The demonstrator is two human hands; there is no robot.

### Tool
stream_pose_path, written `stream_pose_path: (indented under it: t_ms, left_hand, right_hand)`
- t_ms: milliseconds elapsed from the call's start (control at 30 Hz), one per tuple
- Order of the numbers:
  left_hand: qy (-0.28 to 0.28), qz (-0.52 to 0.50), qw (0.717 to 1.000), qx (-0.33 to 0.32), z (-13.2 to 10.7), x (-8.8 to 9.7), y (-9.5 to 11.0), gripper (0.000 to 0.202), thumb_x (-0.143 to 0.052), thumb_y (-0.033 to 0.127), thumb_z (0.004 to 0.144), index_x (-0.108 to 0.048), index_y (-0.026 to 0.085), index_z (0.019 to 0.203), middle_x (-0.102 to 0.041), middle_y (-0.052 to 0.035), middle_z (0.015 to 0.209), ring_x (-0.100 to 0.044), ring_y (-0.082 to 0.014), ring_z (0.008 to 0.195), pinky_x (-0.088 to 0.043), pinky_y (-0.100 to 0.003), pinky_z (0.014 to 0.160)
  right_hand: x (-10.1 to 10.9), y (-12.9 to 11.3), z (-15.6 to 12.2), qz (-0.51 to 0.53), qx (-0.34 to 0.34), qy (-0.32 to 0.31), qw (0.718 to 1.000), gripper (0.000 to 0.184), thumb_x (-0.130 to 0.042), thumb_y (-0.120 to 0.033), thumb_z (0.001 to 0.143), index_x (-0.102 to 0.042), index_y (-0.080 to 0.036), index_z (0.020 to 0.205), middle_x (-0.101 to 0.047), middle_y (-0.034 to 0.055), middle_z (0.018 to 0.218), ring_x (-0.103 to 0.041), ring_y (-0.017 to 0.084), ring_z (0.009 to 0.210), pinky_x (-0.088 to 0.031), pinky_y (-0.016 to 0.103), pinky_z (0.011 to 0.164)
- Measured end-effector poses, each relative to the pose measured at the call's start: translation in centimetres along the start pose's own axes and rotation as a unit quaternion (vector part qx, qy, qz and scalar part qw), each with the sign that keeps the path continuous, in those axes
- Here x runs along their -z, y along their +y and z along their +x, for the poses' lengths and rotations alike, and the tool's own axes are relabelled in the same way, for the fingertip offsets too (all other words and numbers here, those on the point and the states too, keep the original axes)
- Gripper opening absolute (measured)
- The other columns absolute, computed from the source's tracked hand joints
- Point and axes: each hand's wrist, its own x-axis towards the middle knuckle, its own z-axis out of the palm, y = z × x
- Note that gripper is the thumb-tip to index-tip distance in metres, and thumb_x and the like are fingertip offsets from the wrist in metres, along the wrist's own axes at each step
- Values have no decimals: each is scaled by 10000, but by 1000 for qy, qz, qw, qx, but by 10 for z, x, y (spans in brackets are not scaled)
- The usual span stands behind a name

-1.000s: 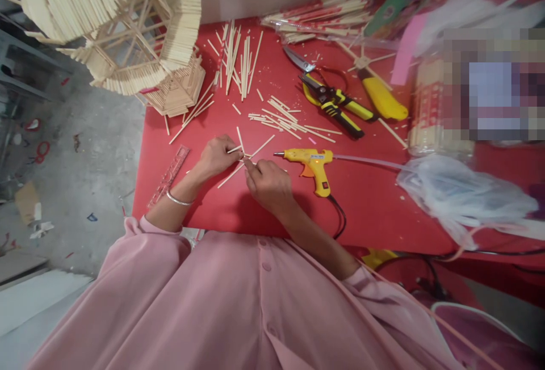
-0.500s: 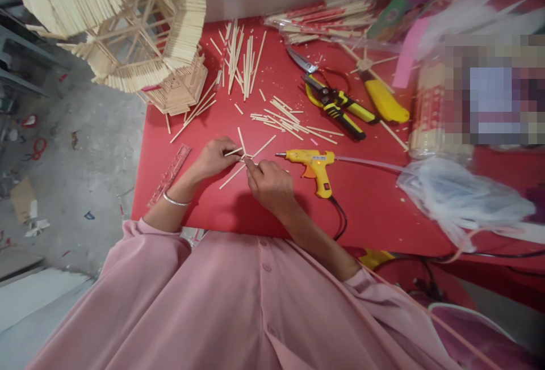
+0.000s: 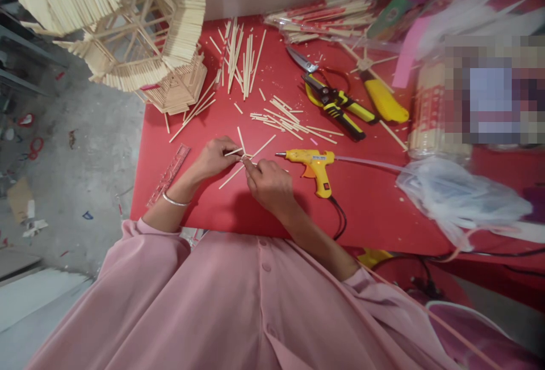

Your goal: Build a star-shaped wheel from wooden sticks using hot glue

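Note:
A star-shaped frame of thin wooden sticks (image 3: 264, 147) is held just above the red table (image 3: 213, 208), its sticks spreading from a small centre. My left hand (image 3: 218, 155) pinches it from the left, close to the centre. From the right, my right hand (image 3: 268, 183) presses thumb and fingers on the same centre, hiding part of it. A yellow hot glue gun (image 3: 310, 159) lies on its side just right of my right hand, its nozzle towards the frame. Short cut sticks (image 3: 281, 116) lie scattered beyond my hands.
A large stick-built pavilion model (image 3: 183, 46) stands at the back left. Yellow-black pruning shears (image 3: 334, 103) and a yellow utility knife (image 3: 385, 97) lie back right. Bundled sticks (image 3: 323, 18) rest by the wall. A clear ruler (image 3: 169, 174) is beside my left forearm, a plastic bag (image 3: 460, 194) to the right.
My right hand has shifted very slightly left at the centre of the stick frame. Both hands keep hold of it, and the tools lie as before.

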Motion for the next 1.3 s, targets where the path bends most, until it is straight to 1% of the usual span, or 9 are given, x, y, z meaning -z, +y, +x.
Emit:
stream_pose_path:
  t_ms: [300, 433, 633, 800, 1000, 1200, 1300]
  left_hand:
    - [-1, 19, 1000, -2, 2, 0, -1, 130, -658, 188, 778, -786, 172, 791, -725, -34, 848, -666, -145, 800, -522, -261, 820]
    - [-1, 16, 1000, -14, 2, 0, -3, 153, -633, 201, 798, -781, 164, 791, -719, -35, 837, -658, -143, 786, -514, -260, 792]
    - [9, 6, 999, -35, 0, 0, -5, 165, -640, 256, 814, -759, 151, 767, -691, -31, 807, -633, -132, 735, -496, -253, 725]
    - [-2, -4, 999, -49, -2, 2, -6, 156, -699, 295, 783, -748, 147, 783, -674, -29, 812, -615, -122, 700, -476, -239, 660]
    - [-12, -14, 999, -44, -1, 3, -8, 139, -696, 287, 791, -760, 166, 820, -701, -33, 869, -643, -131, 748, -510, -246, 707]
    - [-16, -19, 999, -47, -1, 4, -8, 148, -698, 287, 789, -772, 165, 825, -705, -41, 877, -659, -141, 769, -520, -251, 720]
    - [-13, -18, 998, -53, -1, 3, -9, 151, -690, 284, 795, -775, 166, 833, -708, -42, 875, -661, -143, 775, -522, -255, 728]
  right_hand:
    - [-1, -1, 1, -4, 2, 7, 1000, 376, -410, -306, 1048, -633, -290, 1351, -569, 37, 792, -411, 165, 738, -156, 347, 599]
    - [-2, -1, 2, -10, 4, 29, 1000, 369, -418, -301, 1050, -639, -296, 1346, -564, 27, 763, -410, 162, 727, -151, 343, 595]
    - [0, 0, 2, 10, -1, -5, 1000, 371, -408, -306, 1050, -628, -266, 1347, -579, 40, 801, -421, 157, 736, -158, 345, 592]
    - [1, -1, 2, 13, -5, 2, 1000, 369, -407, -302, 1052, -642, -280, 1335, -578, 40, 786, -427, 161, 730, -159, 347, 593]
    - [1, -1, 2, 16, -2, 4, 1000, 365, -417, -302, 1046, -649, -284, 1326, -584, 39, 794, -423, 159, 730, -167, 343, 587]
    - [-1, -1, 2, 6, 3, 23, 1000, 353, -436, -290, 1037, -661, -268, 1308, -577, 37, 775, -433, 155, 724, -175, 341, 590]
    - [-1, -1, 2, 19, 3, 19, 1000, 350, -438, -282, 1032, -658, -266, 1304, -578, 38, 785, -429, 154, 726, -185, 338, 594]
